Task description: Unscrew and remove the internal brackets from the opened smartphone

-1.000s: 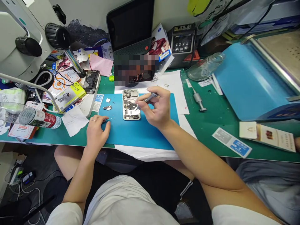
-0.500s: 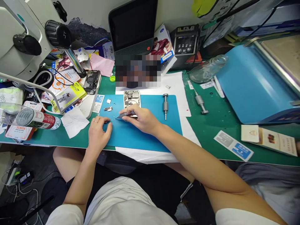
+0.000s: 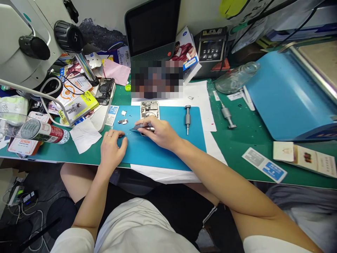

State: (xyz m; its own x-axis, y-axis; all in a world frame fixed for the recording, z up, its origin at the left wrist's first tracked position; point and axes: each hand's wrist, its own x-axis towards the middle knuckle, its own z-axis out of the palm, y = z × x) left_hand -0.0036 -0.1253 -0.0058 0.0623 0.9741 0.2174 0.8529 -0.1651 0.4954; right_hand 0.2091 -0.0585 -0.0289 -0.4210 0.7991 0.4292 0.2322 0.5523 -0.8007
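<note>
My right hand is closed on a pair of dark tweezers, whose tips point left and down at the blue mat. Tiny bits lie by the tips, too small to name. Partly behind that hand is an opened phone with its inner parts showing. My left hand rests at the mat's left edge, thumb apart from the fingers, holding nothing. Just beyond it lie a small dark-and-silver phone part and a small silver plate. A grey screwdriver lies on the mat to the right.
A second screwdriver, a glass jar and a large blue device are on the right. On the left stand a microscope, a plastic bottle, a white tissue and another opened phone.
The whole view has shifted slightly, so things appear a little farther right. The tweezers stay in my right hand near the same spot; my left hand rests where it was.
</note>
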